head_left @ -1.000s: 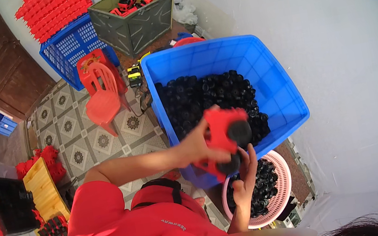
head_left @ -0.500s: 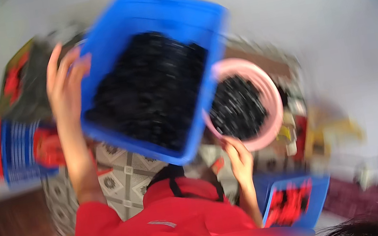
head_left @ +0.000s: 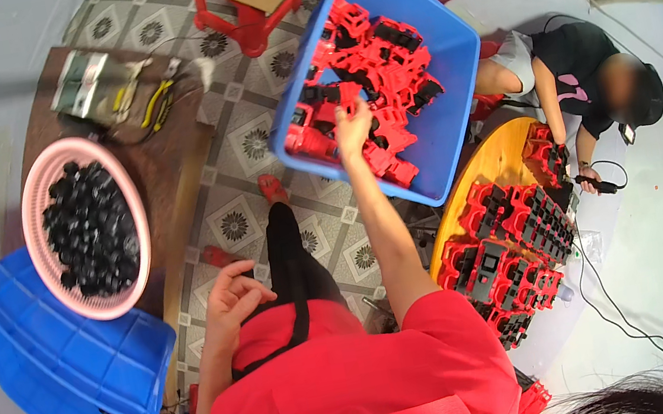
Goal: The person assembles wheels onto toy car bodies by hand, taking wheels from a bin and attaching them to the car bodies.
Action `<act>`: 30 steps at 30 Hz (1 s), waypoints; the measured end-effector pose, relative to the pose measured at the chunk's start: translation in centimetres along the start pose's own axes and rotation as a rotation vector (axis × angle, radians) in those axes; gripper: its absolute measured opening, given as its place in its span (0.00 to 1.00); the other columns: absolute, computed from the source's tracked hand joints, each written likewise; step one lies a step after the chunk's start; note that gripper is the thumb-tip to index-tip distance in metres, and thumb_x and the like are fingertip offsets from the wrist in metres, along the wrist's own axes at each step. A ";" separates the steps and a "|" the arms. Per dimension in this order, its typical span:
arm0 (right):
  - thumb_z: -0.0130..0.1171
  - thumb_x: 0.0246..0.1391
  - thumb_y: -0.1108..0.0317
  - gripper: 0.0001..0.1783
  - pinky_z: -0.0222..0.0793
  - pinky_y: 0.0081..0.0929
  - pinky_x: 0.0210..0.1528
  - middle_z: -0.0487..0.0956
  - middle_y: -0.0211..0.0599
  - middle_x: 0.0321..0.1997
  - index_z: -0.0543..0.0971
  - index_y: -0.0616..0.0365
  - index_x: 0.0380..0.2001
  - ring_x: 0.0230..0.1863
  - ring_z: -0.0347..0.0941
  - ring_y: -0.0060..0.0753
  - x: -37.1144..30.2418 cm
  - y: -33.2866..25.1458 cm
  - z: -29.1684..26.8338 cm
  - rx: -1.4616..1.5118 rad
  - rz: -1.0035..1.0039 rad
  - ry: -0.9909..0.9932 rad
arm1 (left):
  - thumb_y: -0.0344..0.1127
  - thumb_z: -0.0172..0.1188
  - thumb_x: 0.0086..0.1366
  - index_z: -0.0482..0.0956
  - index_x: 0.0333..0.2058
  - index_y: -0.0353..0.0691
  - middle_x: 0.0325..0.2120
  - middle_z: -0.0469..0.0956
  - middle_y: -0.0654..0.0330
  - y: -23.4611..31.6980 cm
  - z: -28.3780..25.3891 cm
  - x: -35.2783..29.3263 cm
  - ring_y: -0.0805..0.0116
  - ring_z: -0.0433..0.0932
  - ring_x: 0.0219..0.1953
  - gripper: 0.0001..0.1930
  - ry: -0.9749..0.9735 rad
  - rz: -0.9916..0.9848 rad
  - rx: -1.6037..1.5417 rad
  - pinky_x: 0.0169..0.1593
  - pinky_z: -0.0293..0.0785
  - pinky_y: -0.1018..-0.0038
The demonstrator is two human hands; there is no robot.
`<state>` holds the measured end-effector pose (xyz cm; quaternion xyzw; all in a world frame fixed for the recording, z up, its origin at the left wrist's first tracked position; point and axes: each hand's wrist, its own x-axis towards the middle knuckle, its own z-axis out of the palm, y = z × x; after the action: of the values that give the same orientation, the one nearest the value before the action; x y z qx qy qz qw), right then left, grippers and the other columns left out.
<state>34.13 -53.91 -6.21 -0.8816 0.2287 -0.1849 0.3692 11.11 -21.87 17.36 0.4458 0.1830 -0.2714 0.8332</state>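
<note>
Reaching with fingers spread into the heap of red parts [head_left: 368, 87] in the tilted blue bin [head_left: 447, 56], the right hand [head_left: 351, 126] could snag one and spill its neighbours, while the left hand [head_left: 233, 298] hovers loosely curled, empty.

Two blue bins [head_left: 447, 56] [head_left: 61, 375] are showing, one pink basket [head_left: 85, 226] of black parts, and one round table [head_left: 488, 172]. Two people are sitting here. The red parts [head_left: 380, 76] are lying too many to count.
</note>
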 end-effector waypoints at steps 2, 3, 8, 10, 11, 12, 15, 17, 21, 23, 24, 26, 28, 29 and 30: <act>0.71 0.42 0.62 0.47 0.57 0.50 0.63 0.59 0.64 0.64 0.58 0.61 0.63 0.63 0.57 0.66 5.4 2.0 0.7 -0.228 0.212 -0.050 | 0.27 0.59 0.63 0.65 0.56 0.37 0.34 0.79 0.57 -0.3 1.2 2.3 0.67 0.79 0.40 0.23 0.068 -0.071 0.044 0.47 0.73 0.74; 0.73 0.40 0.61 0.51 0.56 0.49 0.65 0.54 0.63 0.68 0.56 0.56 0.65 0.65 0.56 0.65 9.1 4.7 0.3 -0.380 0.202 0.007 | 0.28 0.59 0.63 0.65 0.56 0.37 0.35 0.79 0.58 -0.4 1.8 3.5 0.68 0.78 0.41 0.23 0.084 -0.131 0.071 0.47 0.72 0.75; 0.77 0.34 0.54 0.62 0.58 0.53 0.64 0.50 0.54 0.71 0.50 0.43 0.69 0.69 0.52 0.56 20.5 11.5 -0.2 -0.578 0.298 -0.247 | 0.29 0.60 0.63 0.65 0.57 0.39 0.35 0.78 0.59 -0.9 2.5 7.6 0.71 0.77 0.40 0.24 0.218 -0.184 0.144 0.48 0.70 0.75; 0.77 0.33 0.53 0.61 0.59 0.54 0.62 0.55 0.53 0.70 0.51 0.43 0.69 0.68 0.55 0.55 21.8 13.2 -0.2 -0.591 0.341 -0.323 | 0.29 0.61 0.62 0.65 0.57 0.39 0.35 0.78 0.59 -1.2 3.1 9.0 0.72 0.77 0.41 0.25 0.239 -0.231 0.170 0.48 0.70 0.75; 0.77 0.34 0.53 0.57 0.60 0.52 0.61 0.61 0.53 0.65 0.56 0.46 0.66 0.64 0.59 0.55 21.8 14.0 -0.5 -0.634 0.299 -0.336 | 0.29 0.61 0.62 0.65 0.57 0.39 0.35 0.78 0.59 -1.4 3.5 10.1 0.72 0.77 0.41 0.25 0.232 -0.234 0.172 0.48 0.70 0.75; 0.76 0.34 0.53 0.53 0.62 0.51 0.59 0.68 0.53 0.60 0.60 0.50 0.64 0.61 0.64 0.54 21.2 14.4 -0.5 -0.677 0.253 -0.364 | 0.30 0.61 0.63 0.65 0.57 0.40 0.36 0.78 0.59 -1.8 3.9 10.9 0.72 0.77 0.41 0.25 0.199 -0.241 0.185 0.47 0.71 0.76; 0.75 0.35 0.54 0.45 0.63 0.47 0.56 0.74 0.51 0.50 0.67 0.58 0.57 0.53 0.69 0.56 18.1 12.5 -2.6 -0.540 0.012 -0.148 | 0.31 0.62 0.63 0.64 0.58 0.41 0.38 0.78 0.60 -2.3 5.2 13.7 0.73 0.76 0.41 0.26 0.101 -0.209 0.266 0.47 0.71 0.76; 0.73 0.36 0.55 0.41 0.64 0.45 0.55 0.74 0.54 0.49 0.70 0.63 0.53 0.52 0.69 0.57 14.9 7.9 -4.9 -0.287 -0.051 0.030 | 0.32 0.62 0.63 0.64 0.60 0.42 0.40 0.78 0.60 -1.8 6.9 15.6 0.73 0.76 0.43 0.27 0.005 -0.117 0.385 0.48 0.71 0.76; 0.74 0.37 0.58 0.41 0.63 0.43 0.56 0.73 0.54 0.49 0.69 0.65 0.53 0.52 0.69 0.56 6.7 -7.1 -9.1 0.083 -0.217 -0.154 | 0.36 0.63 0.62 0.55 0.66 0.44 0.58 0.66 0.53 0.2 9.9 18.4 0.64 0.67 0.59 0.36 -0.029 0.174 0.497 0.58 0.65 0.69; 0.74 0.37 0.61 0.42 0.63 0.42 0.56 0.71 0.54 0.51 0.68 0.65 0.56 0.53 0.68 0.56 2.1 -13.3 -11.6 0.182 -0.212 -0.379 | 0.42 0.67 0.58 0.42 0.70 0.45 0.69 0.47 0.51 1.6 10.7 18.4 0.59 0.51 0.69 0.49 -0.028 0.353 0.493 0.66 0.54 0.63; 0.73 0.38 0.60 0.41 0.62 0.43 0.57 0.71 0.54 0.53 0.68 0.63 0.56 0.54 0.68 0.55 0.1 -15.3 -12.1 0.233 -0.378 -0.455 | 0.43 0.69 0.56 0.37 0.70 0.46 0.69 0.46 0.51 1.2 10.0 18.2 0.58 0.51 0.70 0.54 0.032 0.503 0.549 0.67 0.52 0.62; 0.70 0.40 0.58 0.38 0.58 0.45 0.59 0.69 0.52 0.57 0.71 0.57 0.56 0.55 0.67 0.52 -3.0 -18.9 -13.1 0.272 -0.670 -0.650 | 0.44 0.72 0.52 0.29 0.70 0.47 0.69 0.45 0.51 1.3 8.7 16.9 0.57 0.50 0.70 0.61 0.098 0.667 0.311 0.68 0.50 0.61; 0.67 0.40 0.58 0.33 0.52 0.48 0.61 0.66 0.51 0.62 0.75 0.51 0.53 0.56 0.65 0.48 -5.6 -22.1 -13.6 0.233 -0.916 -0.840 | 0.43 0.75 0.50 0.23 0.69 0.49 0.69 0.46 0.52 2.2 5.8 14.4 0.57 0.51 0.69 0.67 0.111 0.692 -0.034 0.67 0.53 0.60; 0.66 0.39 0.60 0.32 0.51 0.51 0.61 0.66 0.50 0.63 0.75 0.53 0.53 0.55 0.65 0.48 -6.7 -24.4 -13.4 0.250 -1.063 -0.851 | 0.44 0.73 0.52 0.29 0.70 0.49 0.68 0.49 0.53 1.7 4.3 12.9 0.58 0.53 0.68 0.62 0.120 0.769 -0.158 0.66 0.57 0.60; 0.66 0.39 0.62 0.32 0.52 0.50 0.61 0.66 0.49 0.63 0.75 0.52 0.52 0.56 0.64 0.49 -8.2 -25.4 -12.3 0.341 -1.113 -0.951 | 0.46 0.71 0.55 0.34 0.69 0.48 0.67 0.52 0.54 1.5 3.3 11.5 0.58 0.57 0.66 0.56 0.258 0.766 -0.229 0.65 0.59 0.60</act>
<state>28.09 -40.62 19.26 -0.7824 -0.4667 0.0237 0.4116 21.27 -27.26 13.81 0.4163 0.1358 0.1381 0.8884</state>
